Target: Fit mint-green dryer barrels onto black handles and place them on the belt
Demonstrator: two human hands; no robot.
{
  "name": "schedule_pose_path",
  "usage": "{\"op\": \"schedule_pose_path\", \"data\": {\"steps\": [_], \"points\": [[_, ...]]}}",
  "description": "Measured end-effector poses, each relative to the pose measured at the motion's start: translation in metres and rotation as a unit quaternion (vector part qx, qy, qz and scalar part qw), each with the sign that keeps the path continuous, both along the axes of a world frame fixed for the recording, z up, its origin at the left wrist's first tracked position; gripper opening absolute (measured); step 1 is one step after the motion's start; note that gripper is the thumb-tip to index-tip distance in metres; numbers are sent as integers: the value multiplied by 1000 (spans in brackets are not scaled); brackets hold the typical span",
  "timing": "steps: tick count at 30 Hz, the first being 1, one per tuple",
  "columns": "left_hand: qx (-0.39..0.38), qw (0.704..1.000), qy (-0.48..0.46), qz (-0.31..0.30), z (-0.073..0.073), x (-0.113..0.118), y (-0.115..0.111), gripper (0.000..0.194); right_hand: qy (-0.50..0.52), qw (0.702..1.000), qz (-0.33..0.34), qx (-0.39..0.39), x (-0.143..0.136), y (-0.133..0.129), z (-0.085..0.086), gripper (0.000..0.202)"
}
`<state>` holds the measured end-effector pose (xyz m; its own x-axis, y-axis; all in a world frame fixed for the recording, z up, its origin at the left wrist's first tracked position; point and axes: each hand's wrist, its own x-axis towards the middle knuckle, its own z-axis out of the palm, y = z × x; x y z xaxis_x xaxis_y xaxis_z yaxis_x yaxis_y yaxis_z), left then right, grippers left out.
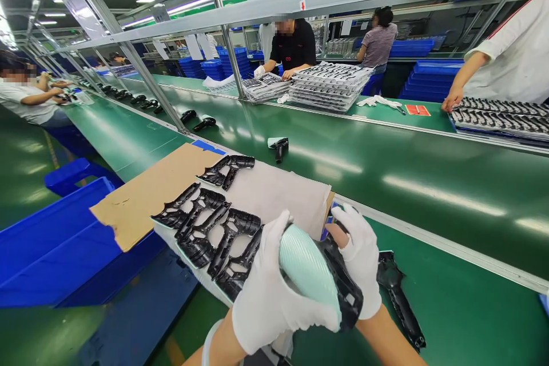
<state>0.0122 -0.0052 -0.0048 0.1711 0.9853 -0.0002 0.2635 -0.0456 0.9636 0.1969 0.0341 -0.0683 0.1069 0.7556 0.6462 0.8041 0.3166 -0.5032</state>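
My left hand (270, 291), in a white glove, is wrapped round a light green ribbed piece (309, 266) joined to a black housing (343, 286). My right hand (358, 257), gloved with a bare fingertip showing, grips the black housing from the other side. To the left of my hands, several black shell halves (234, 234) lie in rows on a white-covered stack. Right of my right hand, a black handle-shaped part (398, 297) rests on the green bench.
A green conveyor (343, 166) crosses ahead, carrying a black-and-green device (279, 148). Brown cardboard (146, 194) and a blue bin (55, 240) are at left. Metal frame bars rise overhead. Across the conveyor, people work beside stacked trays (330, 87).
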Motion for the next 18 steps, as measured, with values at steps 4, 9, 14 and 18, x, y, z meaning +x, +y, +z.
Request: {"op": "schedule_pose_path", "data": {"steps": [4, 9, 14, 18], "points": [[-23, 999, 23, -1, 3, -2, -1, 98, -18, 999, -49, 11, -4, -2, 20, 26], [-6, 1000, 24, -3, 1, -4, 0, 108, -56, 996, -59, 32, -5, -2, 27, 23], [-51, 999, 6, -14, 1, -3, -2, 130, -80, 986, -92, 116, -4, -5, 30, 12], [-53, 998, -27, -19, -2, -6, -2, 124, -138, 967, -82, 200, -2, -10, 44, 14]]}}
